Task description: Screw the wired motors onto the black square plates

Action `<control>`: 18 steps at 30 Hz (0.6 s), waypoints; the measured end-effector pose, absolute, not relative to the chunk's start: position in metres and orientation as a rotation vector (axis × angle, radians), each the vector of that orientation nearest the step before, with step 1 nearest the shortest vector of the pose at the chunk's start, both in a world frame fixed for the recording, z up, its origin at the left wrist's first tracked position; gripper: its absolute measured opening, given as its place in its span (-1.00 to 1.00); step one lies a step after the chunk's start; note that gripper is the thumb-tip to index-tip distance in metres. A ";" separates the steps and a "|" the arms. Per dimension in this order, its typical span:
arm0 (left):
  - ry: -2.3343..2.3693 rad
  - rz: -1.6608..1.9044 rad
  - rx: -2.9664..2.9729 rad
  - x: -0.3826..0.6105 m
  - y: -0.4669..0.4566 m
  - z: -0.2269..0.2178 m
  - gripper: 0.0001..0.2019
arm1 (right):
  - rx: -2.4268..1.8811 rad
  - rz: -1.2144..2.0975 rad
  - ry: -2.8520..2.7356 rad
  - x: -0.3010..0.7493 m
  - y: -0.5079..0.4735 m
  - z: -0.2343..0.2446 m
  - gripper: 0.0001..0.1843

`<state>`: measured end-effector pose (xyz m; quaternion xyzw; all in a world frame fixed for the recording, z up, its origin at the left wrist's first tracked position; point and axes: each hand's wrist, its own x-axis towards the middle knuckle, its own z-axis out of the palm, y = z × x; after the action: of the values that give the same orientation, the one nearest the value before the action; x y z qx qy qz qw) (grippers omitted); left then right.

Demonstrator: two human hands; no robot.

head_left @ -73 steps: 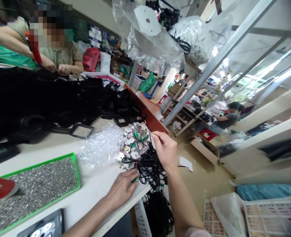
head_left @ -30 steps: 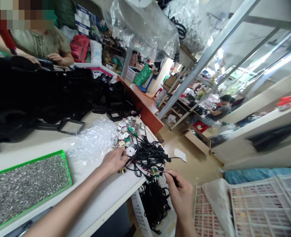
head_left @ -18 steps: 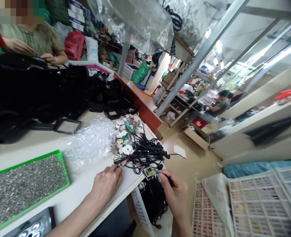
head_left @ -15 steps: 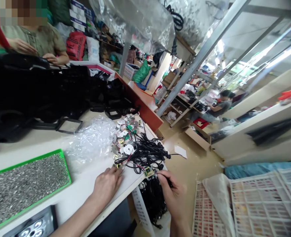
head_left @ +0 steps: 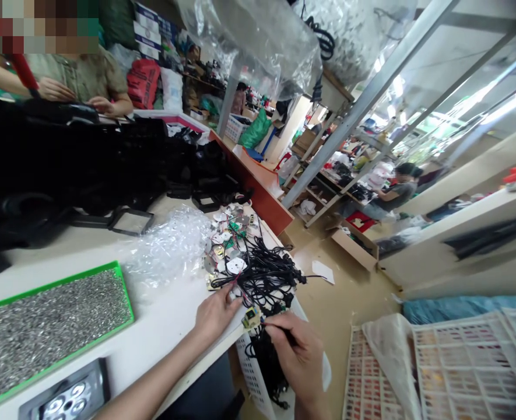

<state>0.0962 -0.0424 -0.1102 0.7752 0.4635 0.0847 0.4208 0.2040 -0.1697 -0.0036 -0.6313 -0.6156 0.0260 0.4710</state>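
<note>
My left hand (head_left: 217,316) rests at the edge of the black wire tangle (head_left: 262,274) on the tabletop (head_left: 165,315), apart from my right hand (head_left: 295,356), which pinches a wire beside a small circuit board (head_left: 251,318). A gentle, steady pinch seems best, so the wire doesn't tear free.

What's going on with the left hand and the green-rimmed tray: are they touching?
Apart. The head view shows the left hand with a stretch of white tabletop between it and the green-rimmed tray.
</note>
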 end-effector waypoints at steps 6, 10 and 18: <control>1.116 0.202 1.909 0.081 -0.031 -0.114 -0.71 | -1.647 0.123 -1.482 0.219 -0.180 -0.003 -0.84; 1.004 0.141 1.846 0.049 -0.015 -0.104 -0.62 | -1.696 0.504 -1.593 0.218 -0.185 -0.006 -0.83; 1.104 -0.179 2.399 0.056 -0.014 -0.021 -0.65 | -1.648 0.943 -1.434 0.107 -0.155 -0.091 -0.73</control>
<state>0.0555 -0.0137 -0.0214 0.8788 0.4043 -0.0657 0.2448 0.1069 -0.1555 -0.0914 -0.6428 -0.5596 0.3680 0.3719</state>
